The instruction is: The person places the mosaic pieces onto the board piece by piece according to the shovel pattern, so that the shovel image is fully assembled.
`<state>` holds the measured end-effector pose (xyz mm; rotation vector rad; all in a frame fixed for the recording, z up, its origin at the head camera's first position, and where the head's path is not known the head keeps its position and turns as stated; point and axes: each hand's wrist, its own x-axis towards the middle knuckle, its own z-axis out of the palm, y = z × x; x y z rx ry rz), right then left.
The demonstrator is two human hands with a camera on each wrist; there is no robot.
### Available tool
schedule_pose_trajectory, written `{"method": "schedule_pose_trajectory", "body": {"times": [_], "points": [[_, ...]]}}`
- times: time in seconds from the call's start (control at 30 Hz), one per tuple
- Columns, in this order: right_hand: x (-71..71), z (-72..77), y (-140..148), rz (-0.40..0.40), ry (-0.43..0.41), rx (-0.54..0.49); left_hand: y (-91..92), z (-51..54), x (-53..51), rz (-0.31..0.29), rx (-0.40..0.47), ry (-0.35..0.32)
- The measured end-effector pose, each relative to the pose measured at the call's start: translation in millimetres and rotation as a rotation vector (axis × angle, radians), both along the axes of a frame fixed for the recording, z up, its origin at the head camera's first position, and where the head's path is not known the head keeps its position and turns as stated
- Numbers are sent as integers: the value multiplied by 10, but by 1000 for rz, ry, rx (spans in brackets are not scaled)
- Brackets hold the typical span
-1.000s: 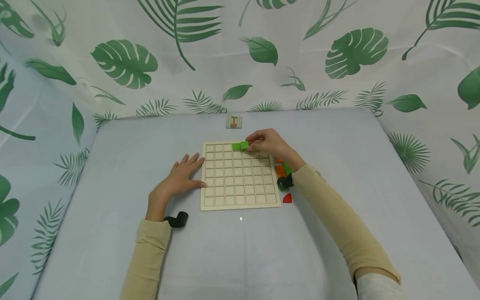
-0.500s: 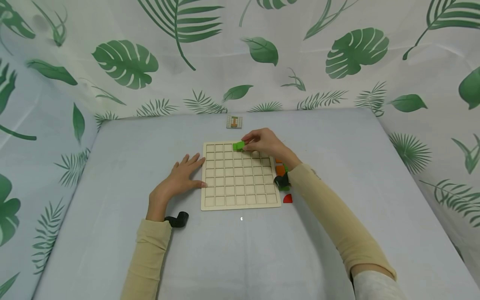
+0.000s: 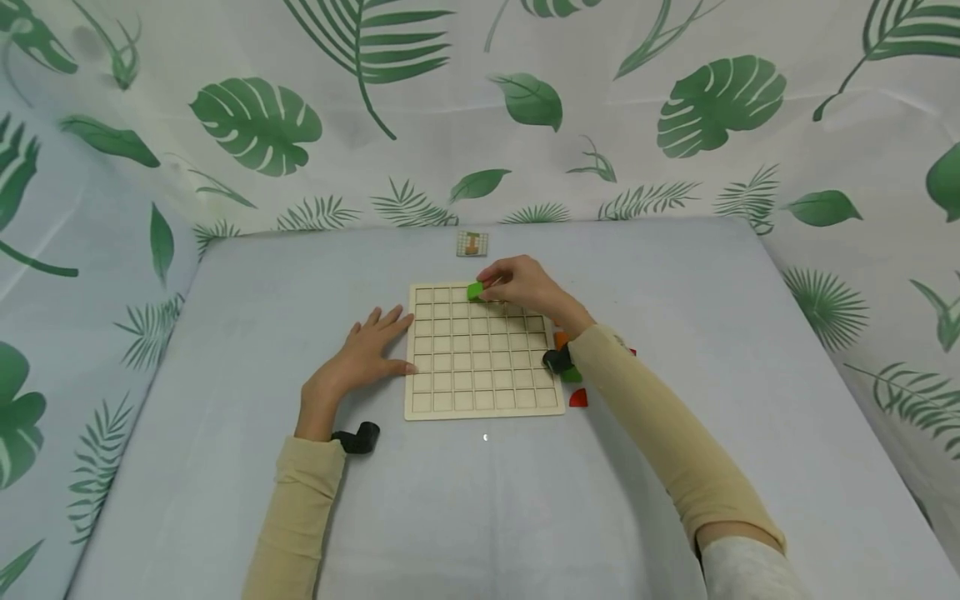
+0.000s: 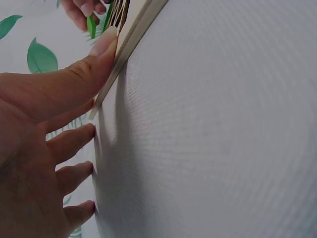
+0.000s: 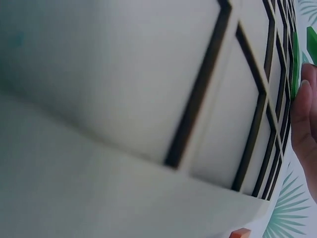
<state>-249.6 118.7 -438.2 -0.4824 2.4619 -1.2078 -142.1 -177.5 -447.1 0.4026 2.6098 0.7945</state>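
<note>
A cream square grid board (image 3: 482, 362) lies on the table. My left hand (image 3: 362, 352) has its fingers spread, with thumb and fingertips touching the board's left edge. In the left wrist view, the thumb (image 4: 74, 79) rests on that edge. My right hand (image 3: 525, 287) pinches a green square tile (image 3: 475, 291) above the board's back row. The right wrist view catches the held tile (image 5: 312, 42) apart from the board, and a second green tile (image 5: 295, 64) lying in the grid. From the head view the held tile covers the second one.
Right of the board lie an orange piece (image 3: 562, 340), a green piece (image 3: 572, 375) and a red quarter-round piece (image 3: 578, 398), partly behind the right wrist's camera (image 3: 557, 359). A small patterned card (image 3: 472, 243) lies behind the board. Leaf-printed cloth hangs around the table.
My right hand has shifted left with the green tile, from beside the laid green tile to over it. My left hand has stayed at the board's edge.
</note>
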Motion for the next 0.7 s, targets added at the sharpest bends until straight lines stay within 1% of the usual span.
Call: {"method": "schedule_pose_trajectory", "body": {"times": [0.17,0.47,0.7], "points": [[-20,14,-42,18,16,29,-3,8,-7,3,-4,-1],[-49,11,-123,52,19,13,4,-4,-15,9,-7,-8],[-85,-8,-207,81,49,63,-2,-2,-12,12,-1,-15]]}}
